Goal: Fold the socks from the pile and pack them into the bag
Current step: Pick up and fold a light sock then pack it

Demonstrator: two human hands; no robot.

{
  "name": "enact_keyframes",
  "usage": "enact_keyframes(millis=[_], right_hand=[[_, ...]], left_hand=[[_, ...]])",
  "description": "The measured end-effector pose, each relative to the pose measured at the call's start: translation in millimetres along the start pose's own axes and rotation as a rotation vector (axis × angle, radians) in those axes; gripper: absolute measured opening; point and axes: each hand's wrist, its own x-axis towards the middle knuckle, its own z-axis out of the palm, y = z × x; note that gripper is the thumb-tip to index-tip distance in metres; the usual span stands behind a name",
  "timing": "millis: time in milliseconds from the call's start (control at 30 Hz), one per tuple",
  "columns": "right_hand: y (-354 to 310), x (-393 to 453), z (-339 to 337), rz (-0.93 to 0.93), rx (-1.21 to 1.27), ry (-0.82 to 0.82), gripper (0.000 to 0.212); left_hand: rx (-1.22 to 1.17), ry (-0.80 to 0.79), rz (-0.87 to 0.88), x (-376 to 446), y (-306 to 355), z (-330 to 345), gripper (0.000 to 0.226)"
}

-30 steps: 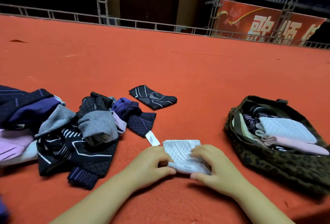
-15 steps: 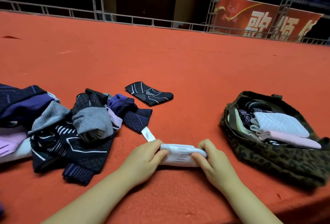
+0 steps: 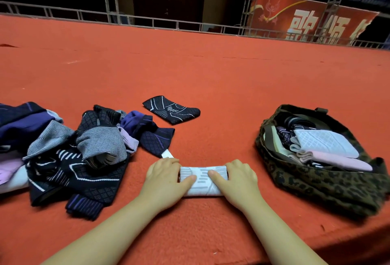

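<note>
White patterned knit sock [image 3: 203, 182], folded small, lies on the orange felt bench [image 3: 211, 79] between the sock pile [image 3: 69, 155] and the leopard-print fabric bag [image 3: 316, 184], while left hand [image 3: 163, 177] and right hand [image 3: 240, 178] grip its ends, thumbs pressing on top, probably to keep the fold tight.

sock pile [image 3: 69, 150]: cut by left edge | bag [image 3: 320, 184]: lower socks hidden
</note>
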Motion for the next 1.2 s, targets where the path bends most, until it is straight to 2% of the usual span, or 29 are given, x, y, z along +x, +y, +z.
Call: enact_keyframes(millis=[67,133,200,233,267,333,433,633,700,833,900,967,1033,1100,1200], right_hand=[[1,-2,0,-0.027,0.046,-0.022,0.053],[4,-3,-2,-0.046,0.151,-0.027,0.052],[4,-7,-8,-0.042,0.416,-0.018,0.047],[5,-9,-12,-0.031,0.573,-0.014,0.036],[5,-11,-18,-0.022,0.687,0.009,0.025],[13,-12,-31,0.016,0.796,0.081,0.015],[34,-8,-59,0.079,0.997,0.127,0.014],[101,-9,-142,0.142,1.104,0.122,0.033],[127,-7,-164,0.174,1.135,0.145,0.033],[172,1,-188,0.245,1.116,0.147,0.011],[189,2,-192,0.301,1.185,0.186,0.015],[203,1,-194,0.389,1.282,0.201,0.016],[212,-4,-191,0.444,1.294,0.139,0.014],[217,-9,-187,0.445,1.205,0.05,0.018],[213,-12,-182,0.362,1.037,-0.068,0.021]], left_hand=[[-0.028,-0.027,0.005,2,0,-1,0.098],[-0.172,-0.027,-0.01,3,1,-1,0.085],[-0.53,-0.036,-0.049,0,10,-3,0.057],[-0.74,-0.051,-0.069,0,18,-5,0.044],[-0.926,-0.067,-0.077,0,27,-6,0.035],[-1.129,-0.053,-0.095,8,50,-5,0.029],[-1.187,-0.029,-0.045,27,92,-7,0.041],[-1.268,-0.152,0.073,66,182,-15,0.029],[-1.254,-0.185,0.099,75,211,-15,0.027],[-1.25,-0.217,0.084,89,255,-15,0.024],[-1.186,-0.187,0.073,89,266,-11,0.025],[-0.984,-0.172,0.168,81,266,1,0.027],[-0.693,-0.24,0.326,68,260,15,0.035],[-0.503,-0.297,0.449,56,257,22,0.039],[-0.214,-0.275,0.616,44,264,23,0.052]])
